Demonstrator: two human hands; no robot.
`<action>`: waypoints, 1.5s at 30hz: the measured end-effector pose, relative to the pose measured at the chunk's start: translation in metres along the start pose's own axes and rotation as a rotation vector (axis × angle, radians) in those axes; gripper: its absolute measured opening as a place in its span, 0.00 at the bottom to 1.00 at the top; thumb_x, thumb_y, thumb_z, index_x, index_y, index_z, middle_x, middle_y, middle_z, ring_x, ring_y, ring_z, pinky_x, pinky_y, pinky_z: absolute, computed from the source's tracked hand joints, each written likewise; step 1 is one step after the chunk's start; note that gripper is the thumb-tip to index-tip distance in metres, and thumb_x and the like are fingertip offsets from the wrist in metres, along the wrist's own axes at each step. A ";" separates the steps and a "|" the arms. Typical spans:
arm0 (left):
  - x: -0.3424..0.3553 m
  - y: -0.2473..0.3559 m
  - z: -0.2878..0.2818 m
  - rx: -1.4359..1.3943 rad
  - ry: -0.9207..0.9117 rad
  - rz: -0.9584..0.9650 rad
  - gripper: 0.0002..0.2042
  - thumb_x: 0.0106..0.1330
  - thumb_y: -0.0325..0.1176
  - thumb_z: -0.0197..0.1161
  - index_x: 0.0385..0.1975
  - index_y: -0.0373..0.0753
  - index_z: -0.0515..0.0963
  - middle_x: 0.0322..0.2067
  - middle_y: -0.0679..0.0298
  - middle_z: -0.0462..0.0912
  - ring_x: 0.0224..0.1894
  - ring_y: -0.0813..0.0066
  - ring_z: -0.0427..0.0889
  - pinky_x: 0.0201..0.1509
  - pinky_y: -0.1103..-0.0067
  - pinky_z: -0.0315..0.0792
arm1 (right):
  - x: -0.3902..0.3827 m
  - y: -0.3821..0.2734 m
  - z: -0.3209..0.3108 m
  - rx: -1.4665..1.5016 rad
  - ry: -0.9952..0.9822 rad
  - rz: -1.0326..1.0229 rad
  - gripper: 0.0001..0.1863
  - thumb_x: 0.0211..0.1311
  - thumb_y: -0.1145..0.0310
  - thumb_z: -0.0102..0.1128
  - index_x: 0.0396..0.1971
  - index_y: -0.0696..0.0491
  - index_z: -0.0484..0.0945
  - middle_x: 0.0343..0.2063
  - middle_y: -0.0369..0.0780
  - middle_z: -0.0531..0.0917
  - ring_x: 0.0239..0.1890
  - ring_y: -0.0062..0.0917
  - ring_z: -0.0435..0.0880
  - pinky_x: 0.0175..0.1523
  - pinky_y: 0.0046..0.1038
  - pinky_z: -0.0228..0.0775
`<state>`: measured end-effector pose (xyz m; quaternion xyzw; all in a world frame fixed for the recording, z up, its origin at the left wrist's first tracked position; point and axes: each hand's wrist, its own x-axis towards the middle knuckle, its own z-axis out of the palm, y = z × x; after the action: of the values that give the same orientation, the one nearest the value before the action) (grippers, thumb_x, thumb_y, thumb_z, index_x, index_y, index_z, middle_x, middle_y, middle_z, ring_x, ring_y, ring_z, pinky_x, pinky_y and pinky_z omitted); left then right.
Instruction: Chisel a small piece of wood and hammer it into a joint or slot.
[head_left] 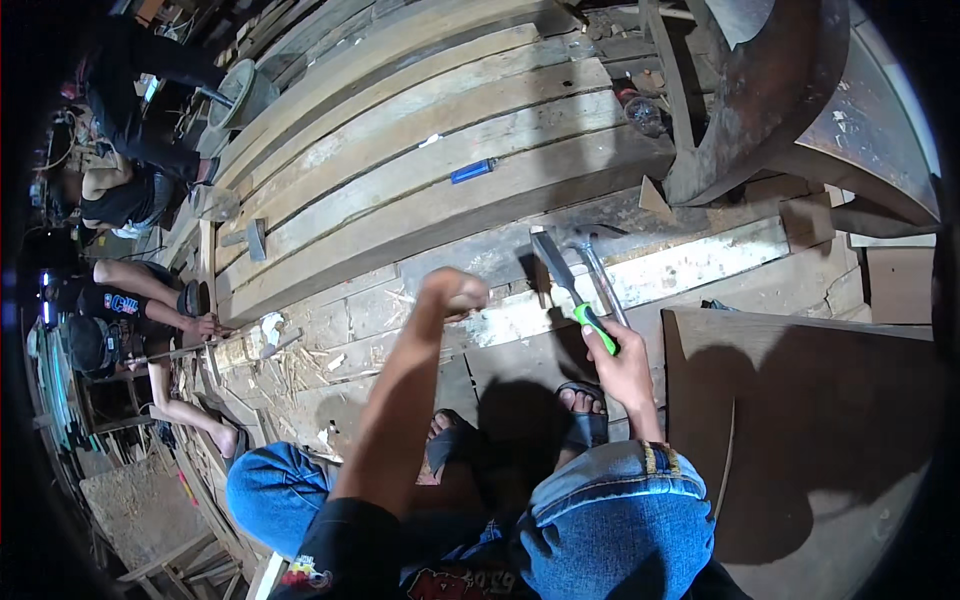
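Note:
My right hand (622, 368) is closed around the green and black handle of a chisel (560, 266), its broad flat blade pointing up and away from me. Just right of the blade lies a hammer (600, 277) with a metal shaft, its lower end close to my fingers. My left hand (455, 292) hovers above the floorboards, left of the chisel. Its fingers are curled in, and what they may hold is hidden.
Long thick timber beams (420, 205) run across in front, bearing a blue cylindrical object (473, 171). An axe-like tool head (257, 240) is at their left end. Wood shavings (290, 372) litter the floor. A brown panel (800, 430) is at right. A co-worker (110, 320) sits at left.

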<state>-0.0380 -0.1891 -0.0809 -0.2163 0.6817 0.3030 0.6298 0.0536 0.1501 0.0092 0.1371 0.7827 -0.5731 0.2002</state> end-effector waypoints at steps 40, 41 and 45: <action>-0.029 0.027 0.007 0.344 0.233 -0.008 0.18 0.68 0.51 0.57 0.34 0.40 0.80 0.25 0.70 0.77 0.26 0.77 0.71 0.32 0.75 0.68 | -0.010 0.003 -0.049 -0.238 -0.244 0.209 0.17 0.65 0.60 0.69 0.45 0.57 0.87 0.32 0.52 0.87 0.35 0.33 0.89 0.44 0.32 0.77; -0.033 -0.004 -0.006 0.198 0.126 0.092 0.19 0.68 0.53 0.58 0.35 0.41 0.81 0.24 0.70 0.76 0.25 0.77 0.70 0.30 0.75 0.68 | -0.011 0.001 -0.051 -0.255 -0.262 0.224 0.17 0.65 0.60 0.69 0.46 0.58 0.86 0.32 0.52 0.88 0.36 0.33 0.90 0.45 0.32 0.77; -0.040 -0.074 -0.037 -0.095 0.013 -0.022 0.21 0.68 0.54 0.60 0.37 0.41 0.84 0.22 0.71 0.76 0.23 0.76 0.72 0.29 0.74 0.69 | -0.016 0.004 -0.044 -0.297 -0.229 0.095 0.19 0.65 0.57 0.68 0.46 0.57 0.87 0.30 0.52 0.87 0.35 0.36 0.89 0.43 0.33 0.77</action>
<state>-0.0106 -0.2715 -0.0505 -0.2555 0.6683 0.3267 0.6176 0.0622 0.1936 0.0248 0.0765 0.8235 -0.4529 0.3329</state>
